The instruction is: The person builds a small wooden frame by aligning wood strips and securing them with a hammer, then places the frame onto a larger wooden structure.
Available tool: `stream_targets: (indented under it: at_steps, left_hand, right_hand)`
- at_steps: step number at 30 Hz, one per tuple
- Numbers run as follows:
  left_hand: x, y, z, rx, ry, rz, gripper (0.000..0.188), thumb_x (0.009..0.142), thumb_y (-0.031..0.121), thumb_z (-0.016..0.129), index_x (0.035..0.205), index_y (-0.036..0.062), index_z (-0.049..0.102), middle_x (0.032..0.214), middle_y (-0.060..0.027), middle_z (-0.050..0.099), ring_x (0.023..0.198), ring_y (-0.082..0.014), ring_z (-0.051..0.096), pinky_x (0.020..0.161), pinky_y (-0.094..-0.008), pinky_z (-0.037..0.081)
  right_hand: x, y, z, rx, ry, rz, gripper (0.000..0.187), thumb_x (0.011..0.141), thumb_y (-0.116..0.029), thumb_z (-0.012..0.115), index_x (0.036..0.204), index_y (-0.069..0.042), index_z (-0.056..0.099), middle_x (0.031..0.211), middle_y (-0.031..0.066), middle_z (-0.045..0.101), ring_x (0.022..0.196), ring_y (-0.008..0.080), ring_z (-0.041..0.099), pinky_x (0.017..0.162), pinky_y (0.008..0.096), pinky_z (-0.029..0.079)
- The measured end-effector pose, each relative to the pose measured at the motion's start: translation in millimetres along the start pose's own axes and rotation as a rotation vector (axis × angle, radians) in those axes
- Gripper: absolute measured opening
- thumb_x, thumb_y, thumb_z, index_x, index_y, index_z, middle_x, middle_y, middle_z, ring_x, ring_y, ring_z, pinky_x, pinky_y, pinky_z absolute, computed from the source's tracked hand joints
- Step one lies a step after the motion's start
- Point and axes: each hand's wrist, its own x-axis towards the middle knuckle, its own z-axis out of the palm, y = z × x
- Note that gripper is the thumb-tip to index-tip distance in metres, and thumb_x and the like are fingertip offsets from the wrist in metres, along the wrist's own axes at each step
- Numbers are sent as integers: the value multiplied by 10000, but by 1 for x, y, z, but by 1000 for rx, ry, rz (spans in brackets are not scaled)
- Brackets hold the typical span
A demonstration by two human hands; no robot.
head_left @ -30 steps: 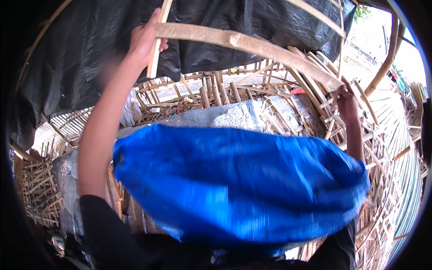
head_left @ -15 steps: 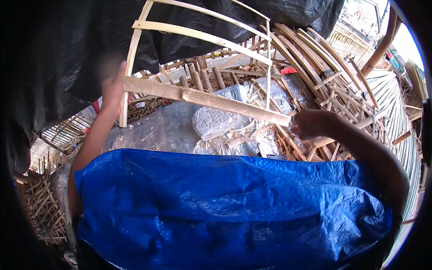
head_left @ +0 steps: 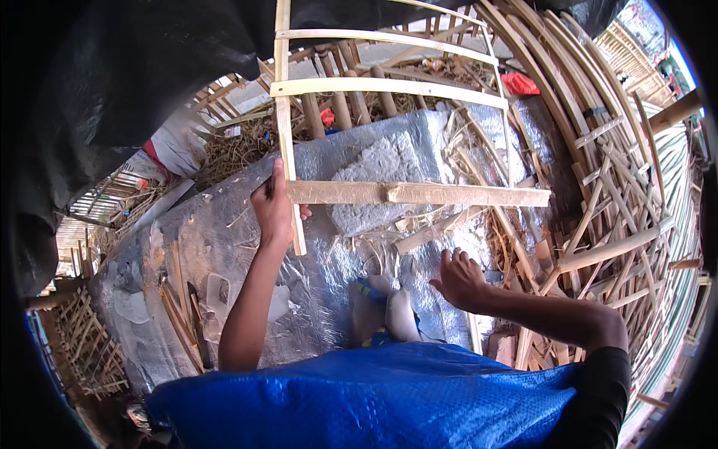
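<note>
My left hand grips the left upright of a pale bamboo frame, close to where its thick bottom crossbar joins. The frame has curved slats and stands tilted over a silver sheet spread on the ground. My right hand hangs lower and to the right, fingers spread, just above the sheet and some bamboo scraps; it holds nothing. A blue tarp covers my lap at the bottom of the view.
Stacked curved bamboo frames fill the right side. A black sheet hangs at the upper left. Loose bamboo strips and a dark tool lie on the silver sheet at left. A lattice panel leans at the far left.
The frame has come down from overhead to the silver sheet. My left hand has slid along it to the bottom corner. My right hand has let go of the frame and dropped toward the sheet.
</note>
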Motion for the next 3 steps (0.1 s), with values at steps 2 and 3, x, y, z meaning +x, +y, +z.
stream_targets:
  at_steps: [2,3]
  left_hand:
    - [-3,-17,4,41,47,-80,590,938,560,570,810,-16,596,611,-113,609,406,-183,567,345,-295,432]
    - [-8,-28,7,69,28,-118,590,938,560,570,810,-16,596,611,-113,609,406,-183,567,345,-295,432]
  right_hand:
    - [-6,4,19,-33,184,-34,628,890,-312,690,1225,140,408,1267,360,450,1194,431,489,895,488,516]
    - [-16,4,31,-6,145,-16,628,890,-312,690,1225,140,408,1267,360,450,1194,431,489,895,488,516]
